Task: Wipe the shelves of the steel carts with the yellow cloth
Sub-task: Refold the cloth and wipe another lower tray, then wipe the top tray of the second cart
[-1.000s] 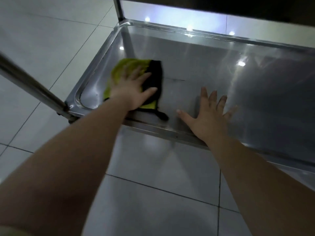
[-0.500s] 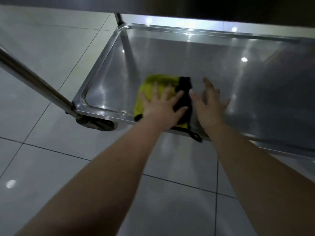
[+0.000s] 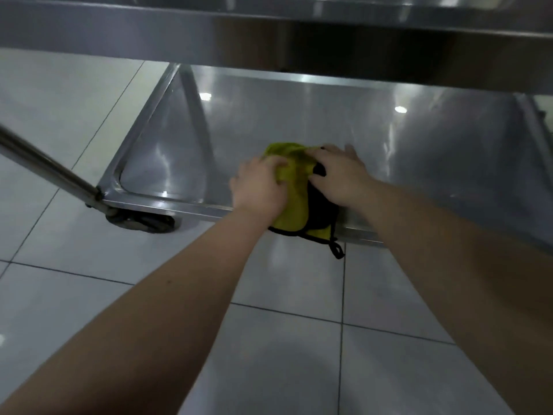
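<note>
A yellow cloth (image 3: 294,187) with black trim lies bunched at the front edge of the steel cart's lower shelf (image 3: 299,115), its black loop hanging over the rim. My left hand (image 3: 258,187) grips the cloth's left side with curled fingers. Spread over its right side lies my right hand (image 3: 338,172), fingertips reaching the shelf behind the cloth.
The cart's upper shelf (image 3: 209,25) overhangs the top of the view. A steel tube (image 3: 45,166) slants in from the left to the cart's front corner, above a caster wheel (image 3: 140,221). Pale floor tiles (image 3: 89,280) surround the cart.
The cloth slid right along the shelf's front under my left hand and is now bunched up. My right hand moved left from the bare shelf onto the cloth.
</note>
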The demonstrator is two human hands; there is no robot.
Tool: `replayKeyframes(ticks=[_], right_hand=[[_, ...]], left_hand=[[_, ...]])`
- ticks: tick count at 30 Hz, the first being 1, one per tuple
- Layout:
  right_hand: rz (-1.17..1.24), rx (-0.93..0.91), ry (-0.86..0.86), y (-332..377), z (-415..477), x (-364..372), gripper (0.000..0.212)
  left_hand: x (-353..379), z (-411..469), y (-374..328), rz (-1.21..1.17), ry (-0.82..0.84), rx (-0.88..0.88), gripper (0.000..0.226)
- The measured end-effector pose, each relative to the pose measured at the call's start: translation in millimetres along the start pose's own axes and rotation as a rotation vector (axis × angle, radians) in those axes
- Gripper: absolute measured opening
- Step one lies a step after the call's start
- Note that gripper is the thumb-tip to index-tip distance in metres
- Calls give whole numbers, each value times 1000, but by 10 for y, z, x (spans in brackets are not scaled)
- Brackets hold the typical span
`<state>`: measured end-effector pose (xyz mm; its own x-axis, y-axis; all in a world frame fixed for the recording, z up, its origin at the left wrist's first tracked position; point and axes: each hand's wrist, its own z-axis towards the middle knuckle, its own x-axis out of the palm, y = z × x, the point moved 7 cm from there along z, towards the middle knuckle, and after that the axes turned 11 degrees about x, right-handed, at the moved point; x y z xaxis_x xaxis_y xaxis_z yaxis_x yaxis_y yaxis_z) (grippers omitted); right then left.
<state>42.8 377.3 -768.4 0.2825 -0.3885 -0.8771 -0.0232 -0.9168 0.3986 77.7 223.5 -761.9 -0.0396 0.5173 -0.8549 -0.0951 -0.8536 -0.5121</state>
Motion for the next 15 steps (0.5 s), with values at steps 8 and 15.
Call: replayKeyframes(ticks=[8,15], right_hand=[[-200,260,-87,268,198,126,61],[-180,65,-115,509,-42,-94,24]], left_hand=[[35,-183,175,-101,33,-214,72],[10,-231,196,-360,-122,-288,100]])
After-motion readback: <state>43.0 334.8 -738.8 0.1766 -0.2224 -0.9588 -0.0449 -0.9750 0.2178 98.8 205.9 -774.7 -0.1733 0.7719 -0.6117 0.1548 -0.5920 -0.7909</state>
